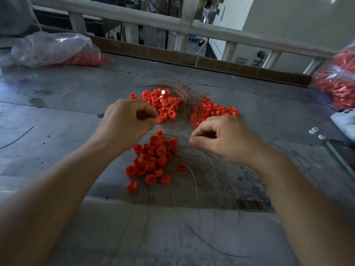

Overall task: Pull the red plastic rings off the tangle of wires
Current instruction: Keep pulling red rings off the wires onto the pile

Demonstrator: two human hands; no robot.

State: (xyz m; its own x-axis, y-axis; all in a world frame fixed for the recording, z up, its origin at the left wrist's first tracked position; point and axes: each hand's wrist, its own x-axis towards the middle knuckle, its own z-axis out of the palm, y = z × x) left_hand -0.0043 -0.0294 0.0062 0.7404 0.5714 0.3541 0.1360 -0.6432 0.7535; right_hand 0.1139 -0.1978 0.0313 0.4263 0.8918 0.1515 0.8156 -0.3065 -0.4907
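Sprawling over the scuffed grey metal tabletop (57,112), the tangle of thin coppery wires (189,95) fans into hair-fine curved strands. Small glossy red plastic rings (153,160), short open cylinders, lie heaped on its near-left part, with more on its far-left and right. Above the tangle's left edge the left hand (126,121) curls, thumb and forefinger pinching one ring. Over its right side the right hand (221,139) curls into a pinch; what it grips is hidden. Crinkled clear plastic bags (51,48) of red pieces flank the tangle, the right one cut off.

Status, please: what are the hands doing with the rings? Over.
Left hand pinches a red ring; right hand pinches the wires. Other rings heaped among them. Nothing blocking.
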